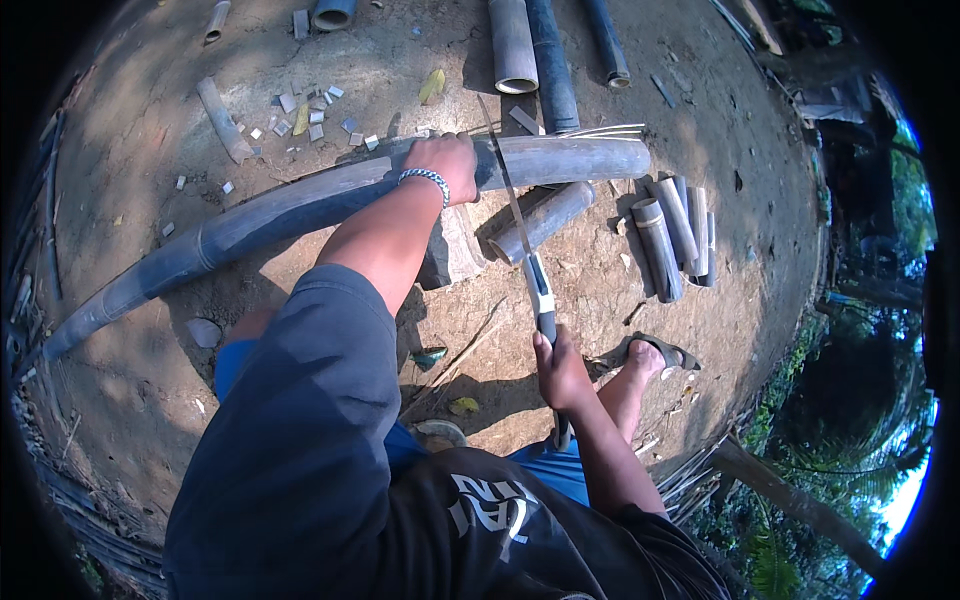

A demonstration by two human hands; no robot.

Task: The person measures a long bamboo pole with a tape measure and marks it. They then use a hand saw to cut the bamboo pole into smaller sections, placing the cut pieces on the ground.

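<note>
Hands (441,168) (566,375) grip bamboo pole (325,195) (left) and saw (539,282) (right); white lettering (490,500) marks the dark shirt (430,540).

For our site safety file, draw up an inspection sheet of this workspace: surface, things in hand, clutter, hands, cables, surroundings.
Surface: bare brown earth ground, patchily shaded.
Things in hand: long, curved grey bamboo pole; black-and-white-handled handsaw, its thin metal blade crossing the pole in view, contact unclear.
Clutter: small, pale, flat chips beyond the pole; short grey cylindrical bamboo tubes to the right.
Hands: left hand clasped over the pole; right hand around the saw's handle.
Cables: nothing seen.
Surroundings: green leafy plants at far right.
</note>
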